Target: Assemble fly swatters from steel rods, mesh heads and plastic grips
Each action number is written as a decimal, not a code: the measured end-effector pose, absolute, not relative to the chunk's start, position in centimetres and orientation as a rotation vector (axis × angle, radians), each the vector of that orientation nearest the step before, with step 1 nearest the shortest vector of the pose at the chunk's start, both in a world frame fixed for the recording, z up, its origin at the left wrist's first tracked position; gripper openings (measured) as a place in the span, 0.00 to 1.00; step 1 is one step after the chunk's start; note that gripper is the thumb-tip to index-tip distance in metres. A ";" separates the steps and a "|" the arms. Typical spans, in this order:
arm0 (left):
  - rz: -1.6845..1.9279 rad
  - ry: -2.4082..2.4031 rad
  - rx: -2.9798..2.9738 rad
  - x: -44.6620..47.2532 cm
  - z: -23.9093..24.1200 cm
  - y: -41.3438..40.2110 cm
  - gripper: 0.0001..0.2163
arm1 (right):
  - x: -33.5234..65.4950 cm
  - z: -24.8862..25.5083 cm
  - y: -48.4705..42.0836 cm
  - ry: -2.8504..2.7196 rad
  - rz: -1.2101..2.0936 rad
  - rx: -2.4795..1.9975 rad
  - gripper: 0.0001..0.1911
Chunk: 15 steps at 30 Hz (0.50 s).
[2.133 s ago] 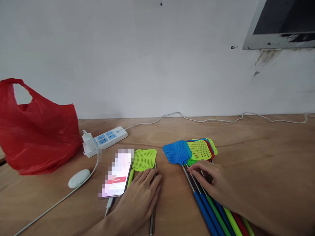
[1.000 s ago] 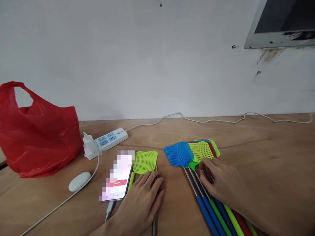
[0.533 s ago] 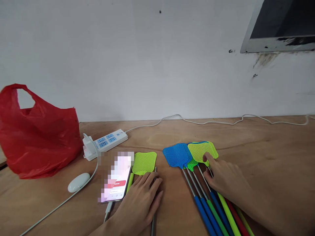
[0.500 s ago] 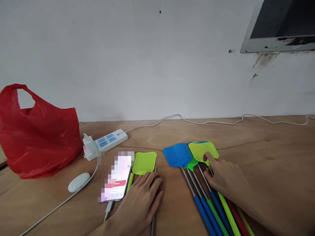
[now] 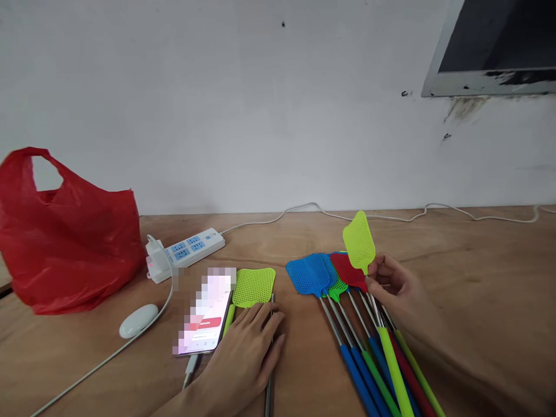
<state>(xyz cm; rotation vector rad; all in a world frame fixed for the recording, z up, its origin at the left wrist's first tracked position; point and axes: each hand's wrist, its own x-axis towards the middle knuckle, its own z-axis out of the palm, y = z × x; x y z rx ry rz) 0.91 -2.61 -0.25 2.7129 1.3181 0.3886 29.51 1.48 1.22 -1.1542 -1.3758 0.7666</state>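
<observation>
Right hand (image 5: pixel 393 285) pinching the yellow-green swatter (image 5: pixel 359 241) off the pile (image 5: pixel 324 273); left hand (image 5: pixel 247 353) spread flat on lone swatter (image 5: pixel 254 286)

A lime-green fly swatter (image 5: pixel 359 241) is tilting up, its mesh head raised above a fanned pile of blue, green and red swatters (image 5: pixel 330 272) lying on the worktop. Another lime swatter (image 5: pixel 254 286) is lying flat beside a phone.
</observation>
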 end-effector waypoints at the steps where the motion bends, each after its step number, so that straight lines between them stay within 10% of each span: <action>1: 0.393 1.325 2.711 0.9 -0.3 -2.6 0.10 | 29.4 1.2 1.4 -1.309 0.836 -1.139 0.12; 15: 0.507 1.330 2.673 0.7 0.0 -2.5 0.10 | 27.9 1.4 0.4 -0.801 1.433 -1.009 0.13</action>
